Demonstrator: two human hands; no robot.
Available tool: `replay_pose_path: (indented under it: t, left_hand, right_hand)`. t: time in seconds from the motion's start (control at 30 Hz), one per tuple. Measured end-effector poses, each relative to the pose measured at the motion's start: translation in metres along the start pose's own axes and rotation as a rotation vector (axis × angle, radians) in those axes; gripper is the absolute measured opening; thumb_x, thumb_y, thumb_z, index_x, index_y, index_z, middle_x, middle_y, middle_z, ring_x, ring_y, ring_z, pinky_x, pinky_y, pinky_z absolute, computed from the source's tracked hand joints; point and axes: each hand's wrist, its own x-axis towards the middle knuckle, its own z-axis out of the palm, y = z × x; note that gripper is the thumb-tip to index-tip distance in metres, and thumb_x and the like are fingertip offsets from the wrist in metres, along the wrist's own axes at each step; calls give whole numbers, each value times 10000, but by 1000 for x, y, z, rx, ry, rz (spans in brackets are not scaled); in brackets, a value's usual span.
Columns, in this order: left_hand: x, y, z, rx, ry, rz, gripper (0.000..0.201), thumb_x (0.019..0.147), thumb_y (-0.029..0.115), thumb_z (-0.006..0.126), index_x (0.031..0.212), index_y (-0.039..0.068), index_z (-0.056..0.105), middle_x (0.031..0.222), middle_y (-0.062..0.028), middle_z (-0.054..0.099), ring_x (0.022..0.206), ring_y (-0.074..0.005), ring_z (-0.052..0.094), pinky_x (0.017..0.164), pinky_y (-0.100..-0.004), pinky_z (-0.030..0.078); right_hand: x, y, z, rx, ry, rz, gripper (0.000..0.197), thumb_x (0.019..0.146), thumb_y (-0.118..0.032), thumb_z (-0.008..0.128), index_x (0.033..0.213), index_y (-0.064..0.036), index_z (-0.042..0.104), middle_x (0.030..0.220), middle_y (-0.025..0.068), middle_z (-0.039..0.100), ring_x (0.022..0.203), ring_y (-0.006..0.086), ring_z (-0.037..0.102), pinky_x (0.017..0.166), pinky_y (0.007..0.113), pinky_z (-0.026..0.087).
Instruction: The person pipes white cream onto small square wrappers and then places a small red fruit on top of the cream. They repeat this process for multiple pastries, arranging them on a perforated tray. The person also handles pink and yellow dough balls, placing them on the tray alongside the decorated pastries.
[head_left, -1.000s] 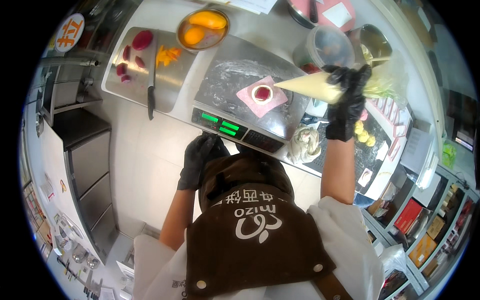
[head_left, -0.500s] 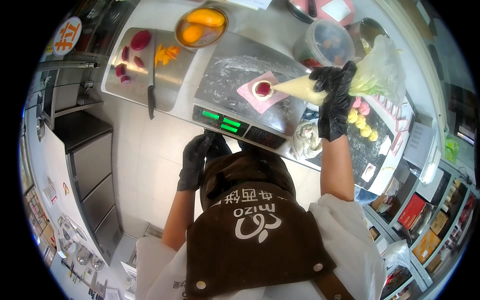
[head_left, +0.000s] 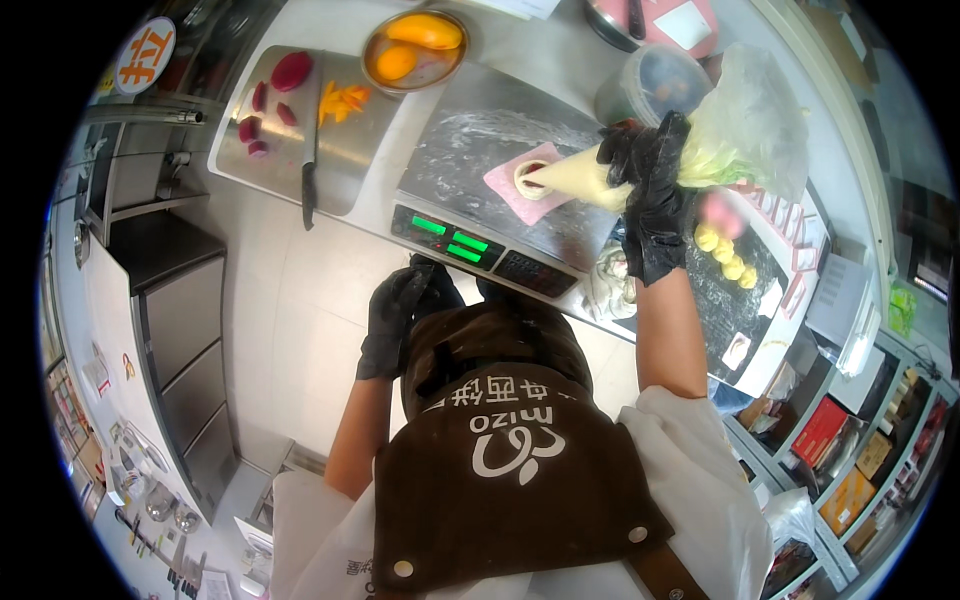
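My right hand [head_left: 655,185], in a black glove, is wrapped around a piping bag [head_left: 580,180] of pale yellow cream. The bag slants left, and its tip sits at a ring of cream [head_left: 523,184] on a square pink sheet [head_left: 532,211]. A dark red filling [head_left: 535,170] shows partly inside the ring. Under the sheet lies the flour-dusted metal platform of a digital scale [head_left: 470,110], its green displays lit. My left hand [head_left: 388,312], also black-gloved, hangs below the counter's front edge beside my apron; its fingers blend into dark clothing.
To the left, a cutting board [head_left: 345,185] holds a knife [head_left: 309,185], red fruit pieces and orange cubes [head_left: 342,102]. Behind it stands a metal bowl [head_left: 462,62] with peeled mango. At right are a clear tub [head_left: 655,85], a crumpled cloth [head_left: 610,283] and several yellow dough balls [head_left: 722,256].
The piping bag's tip has shifted to the near side of the red filling, now partly covering it. The cream around the filling looks taller. My left hand has barely moved.
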Motion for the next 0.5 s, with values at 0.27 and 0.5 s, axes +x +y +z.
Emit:
replay_pose_path:
  t: [0.27, 0.5]
  left_hand:
    - [-8, 3, 0, -39, 37, -4, 294, 1010, 187, 577, 1249, 21, 616, 1153, -90, 684, 967, -168, 643, 849, -295, 498]
    - [-8, 7, 4, -59, 23, -10, 303, 1010, 197, 573, 1251, 19, 617, 1160, -94, 682, 980, -180, 644, 855, -311, 495]
  right_hand:
    - [15, 0, -19, -200, 171, 54, 651, 1072, -490, 404, 573, -90, 525, 536, 73, 527, 538, 198, 514, 619, 325, 444]
    - [3, -12, 5, -203, 44, 5, 592, 1074, -422, 449, 559, -130, 432, 508, 63, 463, 506, 200, 480, 580, 340, 442]
